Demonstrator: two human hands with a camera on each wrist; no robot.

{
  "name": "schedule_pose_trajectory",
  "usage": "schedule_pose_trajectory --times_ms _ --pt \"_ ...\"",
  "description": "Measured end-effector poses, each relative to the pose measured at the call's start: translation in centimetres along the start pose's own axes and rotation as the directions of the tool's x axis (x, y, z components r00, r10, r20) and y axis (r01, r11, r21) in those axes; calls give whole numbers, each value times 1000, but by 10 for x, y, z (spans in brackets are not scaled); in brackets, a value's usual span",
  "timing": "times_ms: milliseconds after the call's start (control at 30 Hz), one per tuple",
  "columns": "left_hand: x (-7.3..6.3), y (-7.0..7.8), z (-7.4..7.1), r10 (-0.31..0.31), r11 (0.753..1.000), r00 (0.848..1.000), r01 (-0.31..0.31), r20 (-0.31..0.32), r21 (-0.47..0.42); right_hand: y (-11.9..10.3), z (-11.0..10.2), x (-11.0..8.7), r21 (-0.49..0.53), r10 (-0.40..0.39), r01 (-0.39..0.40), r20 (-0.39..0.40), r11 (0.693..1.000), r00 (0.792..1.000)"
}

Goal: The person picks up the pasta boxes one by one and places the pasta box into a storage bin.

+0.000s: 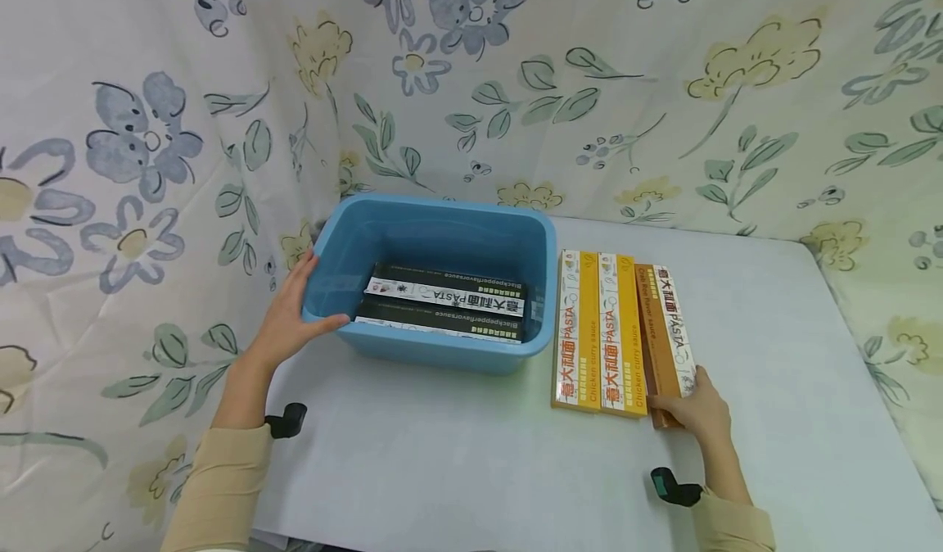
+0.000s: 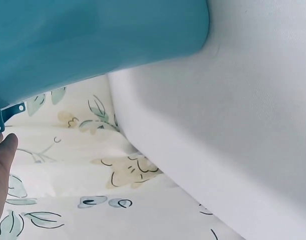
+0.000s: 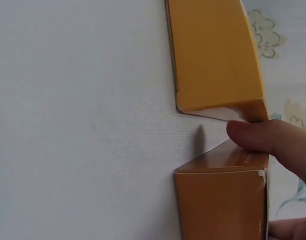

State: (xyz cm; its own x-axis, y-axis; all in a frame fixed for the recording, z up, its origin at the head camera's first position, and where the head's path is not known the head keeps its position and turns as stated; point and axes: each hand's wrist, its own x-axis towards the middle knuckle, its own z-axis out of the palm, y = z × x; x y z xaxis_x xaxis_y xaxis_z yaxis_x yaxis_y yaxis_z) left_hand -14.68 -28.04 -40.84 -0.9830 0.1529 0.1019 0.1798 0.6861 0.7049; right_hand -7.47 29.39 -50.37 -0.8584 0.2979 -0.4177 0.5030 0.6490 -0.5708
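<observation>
My left hand (image 1: 298, 310) grips the left front corner of a blue plastic bin (image 1: 435, 359), its thumb along the front rim and fingers along the left side. Two black pepper pasta boxes (image 1: 445, 298) lie inside the bin, side by side. With my right hand (image 1: 696, 409) I hold the near end of a brown pasta box (image 1: 663, 335); in the right wrist view the thumb (image 3: 253, 135) presses its left side. That box lies slightly askew beside two yellow chicken curry pasta boxes (image 1: 617, 331), a narrow gap between them.
A white table (image 1: 457, 445) bears the bin and boxes. Floral cloth (image 1: 516, 101) hangs along the back and sides, close behind the bin. The table's front edge shows at the lower left.
</observation>
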Motion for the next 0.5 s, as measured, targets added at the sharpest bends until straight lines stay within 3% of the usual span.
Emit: schedule_pose_trajectory --times_ms 267,500 --pt "0 0 0 1 1000 1000 -1 -2 -5 3 6 -2 64 46 -38 -119 997 992" --pt "0 1 1 3 1000 1000 -3 -2 -6 3 5 -4 155 109 -85 -150 984 983"
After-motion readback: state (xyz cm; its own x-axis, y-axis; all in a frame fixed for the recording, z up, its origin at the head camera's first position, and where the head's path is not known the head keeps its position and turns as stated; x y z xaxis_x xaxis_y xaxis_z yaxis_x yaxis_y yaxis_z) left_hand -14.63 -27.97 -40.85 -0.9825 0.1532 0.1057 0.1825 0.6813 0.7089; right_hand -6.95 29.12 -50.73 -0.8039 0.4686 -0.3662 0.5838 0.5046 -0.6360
